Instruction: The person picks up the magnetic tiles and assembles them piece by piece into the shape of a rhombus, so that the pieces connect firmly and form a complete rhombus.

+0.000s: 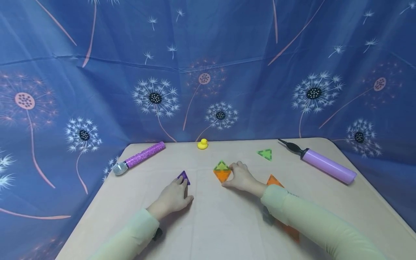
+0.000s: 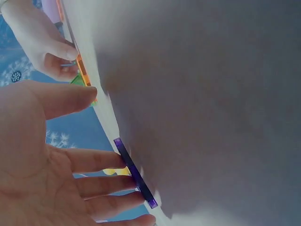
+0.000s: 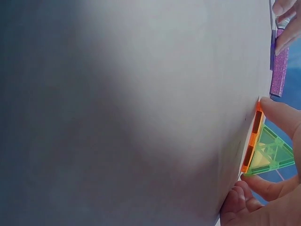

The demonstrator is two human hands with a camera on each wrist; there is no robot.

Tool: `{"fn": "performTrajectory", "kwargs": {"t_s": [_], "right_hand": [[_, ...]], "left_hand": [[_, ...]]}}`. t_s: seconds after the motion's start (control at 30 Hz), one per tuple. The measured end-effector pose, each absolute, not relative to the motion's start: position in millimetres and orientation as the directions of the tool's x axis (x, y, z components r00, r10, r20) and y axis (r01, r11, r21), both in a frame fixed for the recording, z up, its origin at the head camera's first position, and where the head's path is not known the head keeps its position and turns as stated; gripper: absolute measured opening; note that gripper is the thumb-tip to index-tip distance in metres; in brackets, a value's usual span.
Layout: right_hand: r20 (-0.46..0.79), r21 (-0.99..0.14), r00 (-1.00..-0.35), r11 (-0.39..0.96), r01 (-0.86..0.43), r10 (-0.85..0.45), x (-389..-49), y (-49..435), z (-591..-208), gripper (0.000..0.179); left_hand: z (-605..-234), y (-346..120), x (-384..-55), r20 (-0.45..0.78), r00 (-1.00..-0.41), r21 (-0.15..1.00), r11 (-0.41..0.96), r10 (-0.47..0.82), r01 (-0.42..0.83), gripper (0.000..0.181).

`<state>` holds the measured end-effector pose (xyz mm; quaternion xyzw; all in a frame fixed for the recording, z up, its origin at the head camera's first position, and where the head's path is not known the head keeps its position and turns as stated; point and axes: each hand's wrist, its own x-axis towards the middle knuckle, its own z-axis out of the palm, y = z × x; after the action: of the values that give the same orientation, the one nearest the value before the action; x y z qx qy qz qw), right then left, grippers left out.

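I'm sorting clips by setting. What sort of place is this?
Probably a play or filming corner, likely indoors: a pale table backed by a blue dandelion-print curtain, with a small yellow duck at the table's far edge.

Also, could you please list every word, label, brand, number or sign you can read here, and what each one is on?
None can be read in any view.
Purple tile, orange tile, pump, microphone: no legible text.
Backdrop: printed dandelions, no lettering seen.
Dark marks by the right sleeve: too small to tell whether they are writing.
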<state>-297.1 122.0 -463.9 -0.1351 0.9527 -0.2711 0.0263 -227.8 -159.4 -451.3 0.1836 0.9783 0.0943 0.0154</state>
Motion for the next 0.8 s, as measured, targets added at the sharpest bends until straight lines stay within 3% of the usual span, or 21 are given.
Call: {"fn": "performTrajectory", "kwargs": {"t_s": [0.17, 0.3, 0.53, 0.8], "right_hand": [[0.027, -0.519, -0.962, 0.819, -0.245, -0.27, -297, 122, -464, 0.078], [0.02, -0.522, -0.963, 0.819, -0.241, -0.271, -297, 122, -464, 0.078], [0.02, -0.533, -0.964, 0.813, -0.235, -0.265, -297, 122, -466, 0.077], [0.023, -0.536, -0.963, 0.81, -0.24, -0.27, -296, 123, -467, 0.076]], "left_hand": [[-446, -161, -235, 0.05, -0.931, 0.211, 0.907, 0.362, 0.364, 0.056], [-437, -172, -257, 0.043, -0.938, 0.348, 0.875, 0.344, 0.337, 0.038], [-438, -196, -294, -0.053, -0.943, 0.491, 0.831, 0.329, 0.263, 0.062], [-441, -200, -302, -0.076, -0.942, 0.561, 0.795, 0.328, 0.232, 0.056]]}}
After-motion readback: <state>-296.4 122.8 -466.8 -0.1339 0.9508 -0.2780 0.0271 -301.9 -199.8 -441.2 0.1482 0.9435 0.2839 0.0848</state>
